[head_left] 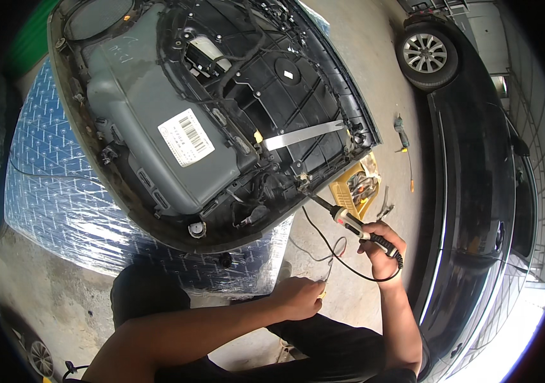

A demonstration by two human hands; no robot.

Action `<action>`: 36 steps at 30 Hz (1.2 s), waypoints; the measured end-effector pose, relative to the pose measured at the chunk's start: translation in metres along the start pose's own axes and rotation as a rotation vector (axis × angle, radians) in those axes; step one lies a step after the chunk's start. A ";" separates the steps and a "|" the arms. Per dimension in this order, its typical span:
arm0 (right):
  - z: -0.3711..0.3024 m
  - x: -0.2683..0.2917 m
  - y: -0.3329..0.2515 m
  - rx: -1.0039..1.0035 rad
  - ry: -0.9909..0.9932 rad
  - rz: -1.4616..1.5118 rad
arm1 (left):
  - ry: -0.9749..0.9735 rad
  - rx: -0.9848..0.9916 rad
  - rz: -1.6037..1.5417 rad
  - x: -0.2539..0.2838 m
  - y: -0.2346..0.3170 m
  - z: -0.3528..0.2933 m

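A dark car door panel (292,102) lies with its inner side up, a grey moulded cover (126,108) on its left part. My right hand (384,247) is closed around the black and beige handle of a corded soldering iron (347,220). Its metal shaft reaches to the panel's near right corner; the tip's exact contact is hard to see. My left hand (299,298) is closed below that corner, apart from the panel. A bit of yellow and a thin strand show at its fingers, too small to name. A pale flat strip (304,135) crosses the panel.
Under the panel is a plastic-wrapped blue block (62,191). A yellow basket (343,191) with tools stands on the floor beyond the iron. Farther right lie a power tool (401,132) and a screwdriver (412,186). A dark car (470,191) stands along the right.
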State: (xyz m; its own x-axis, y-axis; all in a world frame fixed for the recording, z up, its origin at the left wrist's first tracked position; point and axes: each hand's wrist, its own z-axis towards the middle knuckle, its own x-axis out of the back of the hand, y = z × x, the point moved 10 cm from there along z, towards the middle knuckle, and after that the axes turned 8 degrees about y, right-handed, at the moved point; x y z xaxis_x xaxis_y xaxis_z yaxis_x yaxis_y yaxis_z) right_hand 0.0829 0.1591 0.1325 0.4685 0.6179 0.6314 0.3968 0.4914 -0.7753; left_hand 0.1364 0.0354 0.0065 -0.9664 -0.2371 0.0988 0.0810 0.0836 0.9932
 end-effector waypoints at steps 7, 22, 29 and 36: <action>0.004 0.002 0.005 -0.019 -0.008 0.028 | -0.001 -0.008 0.003 0.003 0.002 0.001; -0.004 0.059 -0.022 0.129 0.333 -0.056 | 0.086 0.010 0.151 0.000 -0.014 0.001; -0.018 0.054 -0.027 0.209 0.338 -0.114 | 0.187 0.242 0.379 0.032 -0.032 -0.003; -0.019 0.063 -0.022 0.165 0.344 -0.139 | 0.572 -0.161 0.388 0.068 0.013 0.004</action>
State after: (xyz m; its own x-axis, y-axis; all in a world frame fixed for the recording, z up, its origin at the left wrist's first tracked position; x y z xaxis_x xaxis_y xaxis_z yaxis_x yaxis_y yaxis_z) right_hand 0.1185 0.1760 0.1899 0.6673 0.3110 0.6767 0.3559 0.6650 -0.6566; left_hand 0.0705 0.0238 0.0257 -0.5843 -0.6940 0.4206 0.4718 0.1312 0.8719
